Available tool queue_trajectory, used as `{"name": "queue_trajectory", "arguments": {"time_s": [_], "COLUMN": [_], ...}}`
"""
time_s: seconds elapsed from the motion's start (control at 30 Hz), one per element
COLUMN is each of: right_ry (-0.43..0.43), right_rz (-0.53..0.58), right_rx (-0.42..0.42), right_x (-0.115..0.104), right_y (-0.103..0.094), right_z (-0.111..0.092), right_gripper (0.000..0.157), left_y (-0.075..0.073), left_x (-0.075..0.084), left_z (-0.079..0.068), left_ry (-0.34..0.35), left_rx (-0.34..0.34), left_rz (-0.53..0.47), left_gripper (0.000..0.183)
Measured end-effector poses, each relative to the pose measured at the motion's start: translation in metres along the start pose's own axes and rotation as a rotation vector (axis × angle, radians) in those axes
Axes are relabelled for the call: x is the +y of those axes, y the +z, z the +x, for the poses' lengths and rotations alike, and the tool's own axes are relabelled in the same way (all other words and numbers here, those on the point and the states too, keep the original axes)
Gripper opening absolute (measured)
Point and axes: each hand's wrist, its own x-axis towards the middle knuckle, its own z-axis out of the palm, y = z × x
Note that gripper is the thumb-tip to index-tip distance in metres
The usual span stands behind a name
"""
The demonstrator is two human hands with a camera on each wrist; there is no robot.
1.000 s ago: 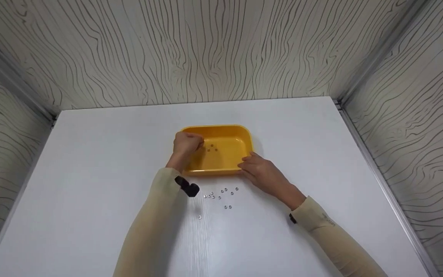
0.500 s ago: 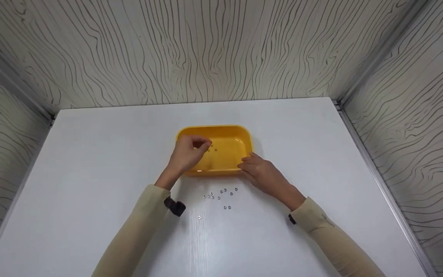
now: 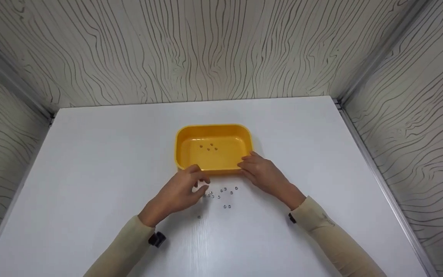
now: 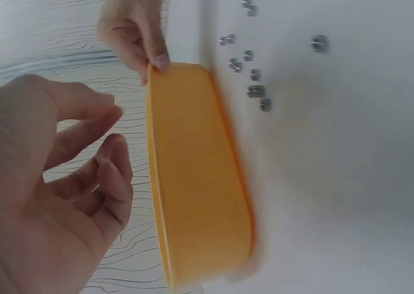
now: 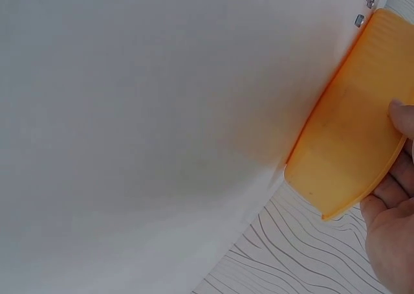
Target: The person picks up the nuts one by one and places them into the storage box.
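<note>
A yellow plastic bin (image 3: 221,157) stands on the white table with several small metal nuts (image 3: 208,149) on its floor. My right hand (image 3: 262,173) grips the bin's near right corner, thumb on the outer wall and fingers over the rim in the right wrist view. More shiny nuts (image 4: 254,74) lie scattered on the table in front of the bin. My left hand (image 3: 183,190) hovers at the bin's near left side, beside the loose nuts, with thumb and fingers apart. In the left wrist view a gap shows between the left fingertips (image 4: 113,109), and nothing is held.
One nut (image 3: 199,217) lies nearer to me, apart from the group, and a pair (image 3: 227,207) sits just below the rest. Wood-patterned panels (image 3: 206,50) rise behind and at both sides of the white table (image 3: 90,154).
My left hand has drawn back out of the bin toward me, its fingers parting. A nut now shows at the bin's left, where that hand was. The right hand has stayed put.
</note>
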Motion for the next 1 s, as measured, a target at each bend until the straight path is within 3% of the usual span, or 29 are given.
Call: {"name": "queue_trajectory", "arguments": {"time_s": [0.23, 0.47, 0.6, 0.77, 1.0], "right_ry": [-0.004, 0.014, 0.01, -0.006, 0.001], "right_rz": [-0.019, -0.001, 0.011, 0.007, -0.011], "right_rx": [0.011, 0.017, 0.016, 0.029, 0.018], "right_x": [-0.002, -0.004, -0.004, -0.003, -0.002], "right_y": [0.001, 0.0, 0.001, 0.0, 0.0], "right_z": [0.002, 0.002, 0.001, 0.002, 0.001], "right_gripper": [0.021, 0.021, 0.021, 0.021, 0.021], "left_y": [0.014, 0.03, 0.039, 0.046, 0.05], "left_x": [-0.01, -0.017, -0.019, -0.019, -0.015], "left_z": [-0.028, -0.046, -0.051, -0.052, -0.052], "left_ry": [0.079, 0.154, 0.18, 0.209, 0.2], "left_rx": [-0.08, -0.155, -0.174, -0.14, -0.138], "left_rz": [0.141, 0.163, 0.212, 0.29, 0.284], "left_gripper": [0.021, 0.02, 0.019, 0.014, 0.013]}}
